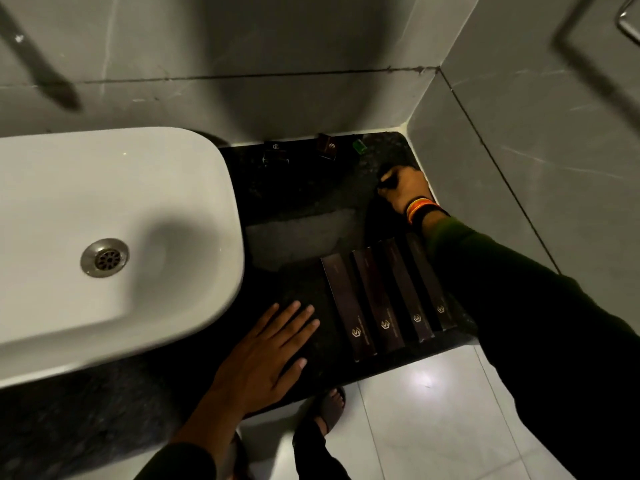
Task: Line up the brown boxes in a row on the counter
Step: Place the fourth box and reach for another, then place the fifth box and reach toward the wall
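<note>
1. Four long brown boxes (381,299) lie side by side near the counter (304,188) front edge, under the right sleeve (502,289); the sleeve could likely drag them off.
2. Right hand (403,188) grip is closed on something dark at the back corner; what it is cannot be told.
3. Left hand (266,355) lies flat and open on the counter, holding nothing.
4. Each box bears a small pale hexagonal emblem (356,332); its text is unreadable.

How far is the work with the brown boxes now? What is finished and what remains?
Done: four long brown boxes lie side by side near the front edge of the dark counter. In hand: the right hand reaches to the back right and closes on something dark; what it is cannot be told. The left hand rests flat, empty. Left: two small dark boxes stand by the wall, outside the row.
</note>
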The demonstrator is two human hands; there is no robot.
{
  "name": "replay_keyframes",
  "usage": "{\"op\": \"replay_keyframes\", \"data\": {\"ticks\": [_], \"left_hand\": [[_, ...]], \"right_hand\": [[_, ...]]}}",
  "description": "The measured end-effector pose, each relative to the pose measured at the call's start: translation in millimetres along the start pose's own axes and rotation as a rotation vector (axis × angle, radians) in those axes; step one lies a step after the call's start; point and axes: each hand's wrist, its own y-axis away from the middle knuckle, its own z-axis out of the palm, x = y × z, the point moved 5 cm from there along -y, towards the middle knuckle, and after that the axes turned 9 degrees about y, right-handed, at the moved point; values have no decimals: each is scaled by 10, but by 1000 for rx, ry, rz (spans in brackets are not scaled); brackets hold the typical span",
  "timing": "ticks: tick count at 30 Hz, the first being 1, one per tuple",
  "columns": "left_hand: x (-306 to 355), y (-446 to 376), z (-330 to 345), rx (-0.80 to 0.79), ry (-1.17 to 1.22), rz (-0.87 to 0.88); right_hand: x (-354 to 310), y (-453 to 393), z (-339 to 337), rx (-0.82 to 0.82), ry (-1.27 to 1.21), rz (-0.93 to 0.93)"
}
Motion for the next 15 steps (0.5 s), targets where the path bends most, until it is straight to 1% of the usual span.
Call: {"op": "replay_keyframes", "data": {"ticks": [3,8,13,15], "left_hand": [[-11,-29,8,-33,11,-3],[-21,-23,16,-31,45,10],[-39,-6,32,-28,43,-1],[-46,1,26,-29,40,-3]], "right_hand": [[164,173,-46,-3,-7,8],[455,488,-44,-41,5,46],[484,565,8,-51,-21,92],[434,526,-31,-19,-40,78]]}}
